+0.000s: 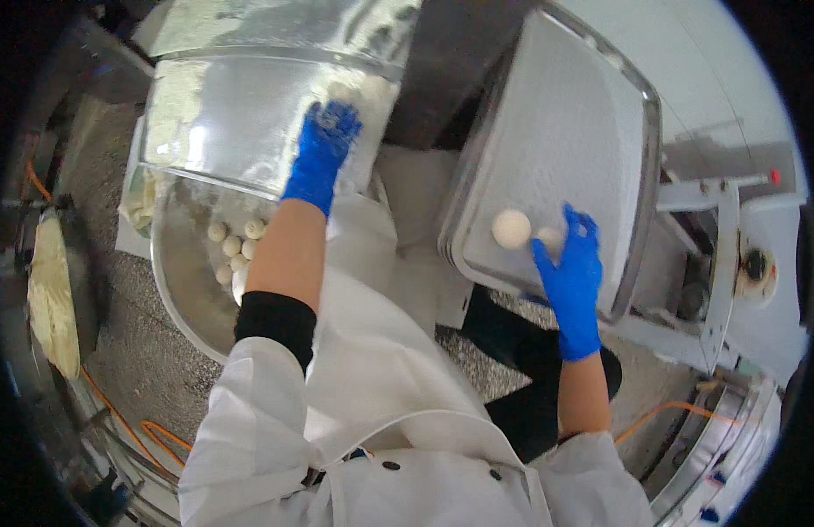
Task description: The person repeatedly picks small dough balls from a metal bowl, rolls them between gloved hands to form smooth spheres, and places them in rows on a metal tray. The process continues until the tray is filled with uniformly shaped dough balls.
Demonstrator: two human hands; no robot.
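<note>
My left hand (pixel 328 148), in a blue glove dusted with flour, rests on a floured sheet-metal surface (pixel 242 118). Pale lumps, apparently dough (pixel 375 87), lie just beyond its fingertips; the palm side is hidden. Over a large metal baking tray (pixel 578 118), my blue-gloved right hand (pixel 571 277) has its thumb and fingers around a pale dough ball (pixel 550 241), partly covered by the hand. Another round dough ball (pixel 511 228) sits on the tray just left of it.
Below the metal surface, a wide metal bowl (pixel 183 290) holds several small dough balls (pixel 231 246), partly behind my left forearm. More trays are stacked under the top one. A white metal frame (pixel 723 263) stands at right. An orange cord (pixel 670 408) runs low on the right.
</note>
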